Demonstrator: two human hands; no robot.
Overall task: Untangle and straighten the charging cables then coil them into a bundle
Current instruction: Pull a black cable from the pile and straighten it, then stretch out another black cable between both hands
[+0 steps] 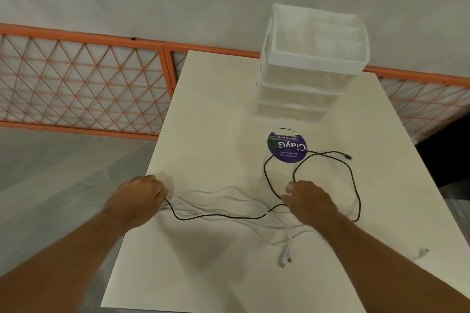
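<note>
Your left hand point(141, 198) sits at the left edge of the surface point(216, 109). Its fingers point(160, 192) are curled tight round a gathered end of the white cables point(218, 192), and the black cable point(354, 185) comes out of the same grip, just below your knuckles.

From there the white cables fan across the surface in loose waves toward your right hand point(309, 202) and pass under it. They end in white plugs point(286, 258) lying nearer you, beside your right forearm.

The black cable dips in a shallow curve between your hands, then runs under your right fingers point(290, 189). These are bent down onto it where its loops meet, but from behind the hand you cannot tell whether they pinch it or only touch it.

Beyond those fingers the black cable lies flat in two wide loops, one brushing the edge of a round purple sticker point(286, 146). Its dark plug point(349, 157) lies to the right of the sticker. A white drawer unit point(305, 89) stands at the far end of the surface, with an orange fence point(84, 79) behind.
</note>
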